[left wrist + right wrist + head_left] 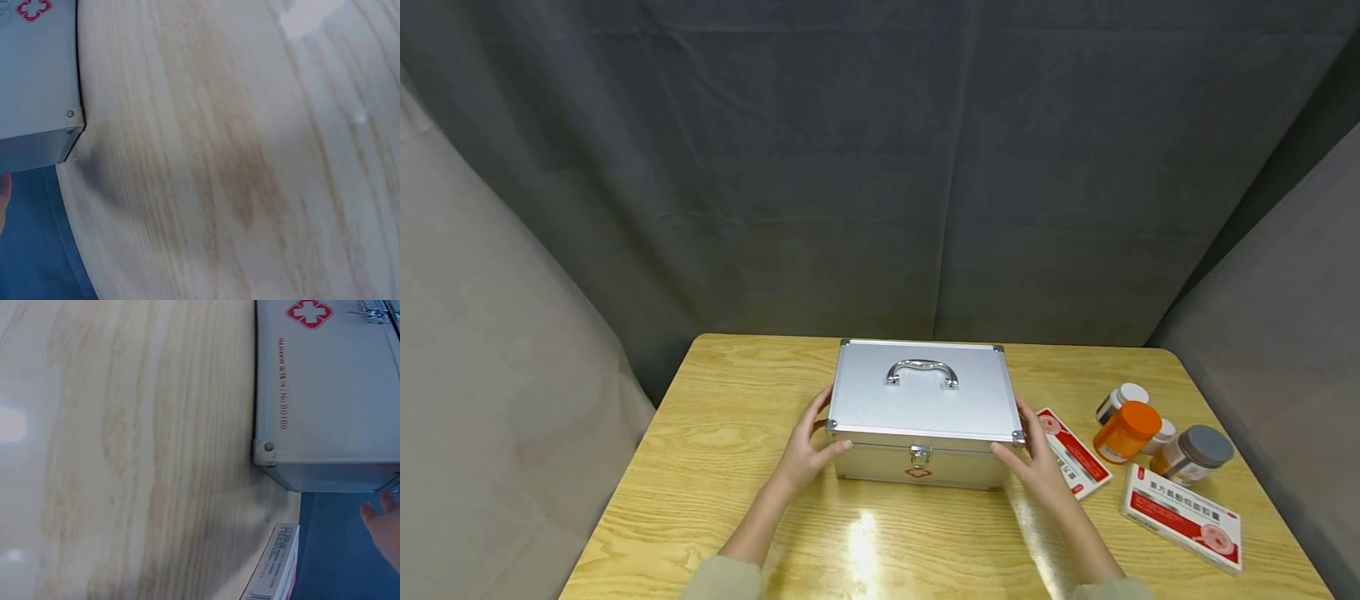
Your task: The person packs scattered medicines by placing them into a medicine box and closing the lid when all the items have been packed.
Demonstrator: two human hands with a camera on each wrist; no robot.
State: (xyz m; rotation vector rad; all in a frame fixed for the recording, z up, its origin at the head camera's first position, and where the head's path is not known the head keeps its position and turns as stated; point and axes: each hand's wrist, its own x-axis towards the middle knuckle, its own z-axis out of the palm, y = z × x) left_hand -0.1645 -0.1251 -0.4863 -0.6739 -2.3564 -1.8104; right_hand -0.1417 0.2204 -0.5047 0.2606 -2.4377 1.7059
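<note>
Metal case (917, 412), lid closed, near mid-surface (715, 433). Long axis runs left–right; latch (920, 455) and red cross (310, 314) face the person; top handle (922, 364) lies roughly along that axis.

Left hand (805, 454) and right hand (1039, 460) spread at opposite ends, thumbs by the front corners, fingers along the sides; cannot tell how firmly they press.

Step in hand, judged: steadying or shifting the case. Best done with even inward pressure, both ends moving together, base level, keeping clear of the red-and-white box (1073, 454) just beside the right hand.
</note>
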